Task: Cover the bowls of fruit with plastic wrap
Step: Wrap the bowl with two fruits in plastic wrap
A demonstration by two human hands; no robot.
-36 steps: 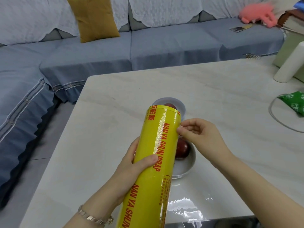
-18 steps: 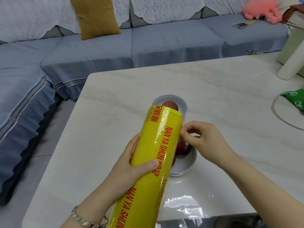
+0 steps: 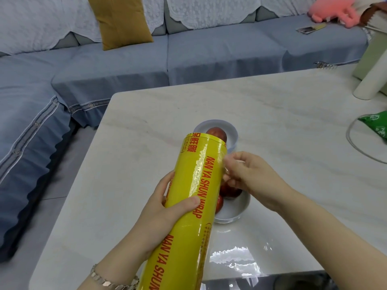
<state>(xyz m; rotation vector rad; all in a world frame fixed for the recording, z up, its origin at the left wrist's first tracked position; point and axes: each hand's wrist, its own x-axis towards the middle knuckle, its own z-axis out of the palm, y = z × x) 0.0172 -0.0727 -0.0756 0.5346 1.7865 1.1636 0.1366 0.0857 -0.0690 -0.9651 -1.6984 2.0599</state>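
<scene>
The right hand has lifted the film edge off the plastic wrap roll, fingers pinching it. The left hand grips the roll, long axis pointing away over the near bowl.

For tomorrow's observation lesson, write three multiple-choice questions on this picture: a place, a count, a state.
1. The mustard cushion stands: A on the floor; B on the sofa; C in a cupboard.
2. Bowls of fruit on the table: A one; B two; C four.
3. The left hand: A grips the yellow roll; B lies flat; C holds a spoon.
Answers: 1 B, it leans against the sofa's back. 2 B, a far bowl and a near bowl. 3 A, thumb and fingers curl round the roll.
</scene>
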